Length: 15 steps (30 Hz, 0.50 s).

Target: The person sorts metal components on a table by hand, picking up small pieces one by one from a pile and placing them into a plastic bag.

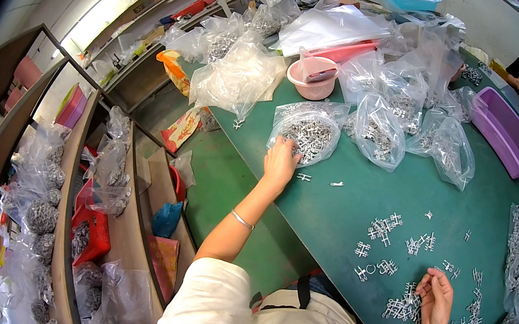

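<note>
Head view: left hand (280,162), fingers curled together, reaches into an open bag (307,132) of small white parts at frame centre. Right hand (435,301), lower right, pinches loose parts (403,308) on the green table (360,202).

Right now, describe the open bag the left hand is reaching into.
The bag is clear, crinkled plastic, lying slumped on the green table with its mouth open toward the person. It is full of small silvery-white parts. The left hand rests at its opening, fingers on the parts. Similar filled bags crowd behind it.
</note>
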{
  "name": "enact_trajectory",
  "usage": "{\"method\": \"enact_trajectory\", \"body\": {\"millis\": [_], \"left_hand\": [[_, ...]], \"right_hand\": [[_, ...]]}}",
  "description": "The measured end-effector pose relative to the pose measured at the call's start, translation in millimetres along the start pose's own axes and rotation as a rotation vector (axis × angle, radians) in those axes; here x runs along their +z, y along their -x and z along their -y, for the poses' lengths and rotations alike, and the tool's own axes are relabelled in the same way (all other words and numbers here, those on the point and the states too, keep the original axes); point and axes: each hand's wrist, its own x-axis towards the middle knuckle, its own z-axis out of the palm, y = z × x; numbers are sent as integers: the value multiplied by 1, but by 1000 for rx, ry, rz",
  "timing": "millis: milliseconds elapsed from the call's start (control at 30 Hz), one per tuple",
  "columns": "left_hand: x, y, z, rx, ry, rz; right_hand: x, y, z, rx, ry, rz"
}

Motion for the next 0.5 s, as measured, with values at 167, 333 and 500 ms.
{"method": "enact_trajectory", "body": {"millis": [167, 333, 500], "left_hand": [[8, -1, 11, 103, 47, 50], [7, -3, 14, 83, 73, 76], [4, -4, 12, 99, 71, 17]], "right_hand": [[1, 1, 0, 5, 14, -8], [0, 1, 0, 5, 14, -10], [0, 1, 1, -9, 7, -17]]}}
